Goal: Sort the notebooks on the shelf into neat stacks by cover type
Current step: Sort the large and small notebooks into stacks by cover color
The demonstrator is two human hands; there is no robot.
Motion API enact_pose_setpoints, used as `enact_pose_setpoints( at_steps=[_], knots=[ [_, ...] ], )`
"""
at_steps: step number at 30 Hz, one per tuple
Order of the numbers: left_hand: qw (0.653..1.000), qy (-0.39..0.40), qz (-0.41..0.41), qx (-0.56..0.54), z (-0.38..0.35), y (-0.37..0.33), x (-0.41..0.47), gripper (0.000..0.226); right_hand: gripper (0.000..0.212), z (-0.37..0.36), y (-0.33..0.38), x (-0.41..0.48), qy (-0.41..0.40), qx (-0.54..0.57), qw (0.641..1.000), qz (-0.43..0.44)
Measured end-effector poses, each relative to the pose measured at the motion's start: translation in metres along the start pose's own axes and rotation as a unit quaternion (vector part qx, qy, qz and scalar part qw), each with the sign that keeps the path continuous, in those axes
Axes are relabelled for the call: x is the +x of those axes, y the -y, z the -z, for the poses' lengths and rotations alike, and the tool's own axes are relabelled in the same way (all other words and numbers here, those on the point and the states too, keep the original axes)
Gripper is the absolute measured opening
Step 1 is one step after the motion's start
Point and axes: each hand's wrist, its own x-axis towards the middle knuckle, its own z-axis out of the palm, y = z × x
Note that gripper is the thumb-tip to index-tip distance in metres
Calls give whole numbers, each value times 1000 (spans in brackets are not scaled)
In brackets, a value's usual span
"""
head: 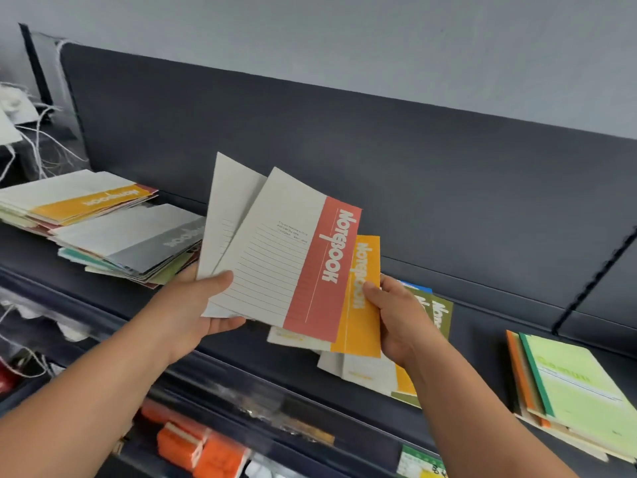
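Currently left hand [196,315] pinches red notebook [282,257] plus one behind, right hand [403,322] clamps yellow notebook [363,322]; corner pinch risks slippage.

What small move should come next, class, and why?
Probably draw the left hand leftward, sliding its red-band notebook off the yellow-band notebook pinched by the right hand: their covers differ yet overlap.

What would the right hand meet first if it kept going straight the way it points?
It points up and left. Past the orange-banded notebook that the right hand pinches, the red-banded notebook in the left hand comes first; it overlaps the orange one. Depth between them is unclear.
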Motion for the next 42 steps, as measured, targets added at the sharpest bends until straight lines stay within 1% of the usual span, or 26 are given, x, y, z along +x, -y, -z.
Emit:
enact_pose_setpoints(
  at_steps=[3, 5, 7, 10, 12, 13, 15, 17, 20, 23, 25, 26, 28, 29, 30, 32, 34, 35, 36, 38, 40, 42],
  knots=[
    [999, -36, -7, 10, 40, -13, 8, 16, 16, -29, -4, 16, -17, -35, 999, 12],
    [998, -56, -4, 26, 65, -17, 15, 19, 14, -49, -7, 26, -31, -75, 996, 21],
    [995, -82, 17, 51, 87, -15, 24, 24, 12, -67, -9, 34, -42, -132, 990, 30],
    [989, -121, 57, 65, 110, -6, 31, 31, 19, -84, -14, 43, -63, -227, 971, 32],
    [989, -127, 53, 54, 120, -2, 34, 31, 23, -89, -16, 46, -70, -270, 960, 40],
    [990, -124, 44, 45, 124, -2, 35, 31, 23, -91, -16, 47, -76, -274, 957, 52],
    [993, -113, 23, 26, 130, -3, 37, 31, 17, -94, -15, 51, -87, -256, 960, 73],
    [995, -100, 5, 5, 135, -7, 36, 30, 13, -97, -13, 55, -98, -222, 967, 74],
    [995, -90, -15, -29, 142, -14, 36, 30, 10, -107, -9, 63, -114, -174, 977, 51],
    [994, -87, -31, -58, 147, -23, 37, 29, 15, -119, -3, 68, -90, -143, 986, 16],
    [994, -79, -32, -63, 147, -25, 39, 29, 30, -125, 0, 67, -85, -194, 977, 4],
    [995, -73, -30, -63, 145, -25, 39, 29, 35, -126, 2, 66, -96, -231, 968, 15],
    [996, -57, -24, -57, 136, -22, 40, 31, 34, -124, 4, 60, -120, -258, 957, 53],
    [997, -48, -21, -52, 130, -20, 41, 31, 38, -122, 4, 56, -124, -251, 958, 66],
    [998, -40, -17, -48, 124, -17, 41, 30, 41, -122, 4, 51, -116, -240, 962, 66],
    [999, -22, -7, -44, 107, -12, 41, 27, 42, -124, 5, 37, -55, -156, 986, 13],
    [999, -2, 0, -36, 88, -6, 39, 26, 38, -119, 5, 24, 1, -88, 995, -41],
    [999, 14, 1, -33, 78, -4, 38, 26, 34, -112, 3, 21, 19, -79, 996, -43],
    [999, 30, 0, -31, 67, -1, 36, 27, 29, -103, 1, 18, 18, -74, 996, -40],
    [998, 56, -1, -31, 43, 2, 33, 23, 20, -80, -4, 13, -12, -51, 998, -40],
    [997, 68, 9, -24, 19, 4, 28, 18, 17, -54, -7, 9, -45, -5, 997, -60],
    [997, 71, 32, -28, -4, 8, 25, 27, 19, -29, -8, 4, -70, 21, 995, -70]
  ],
)
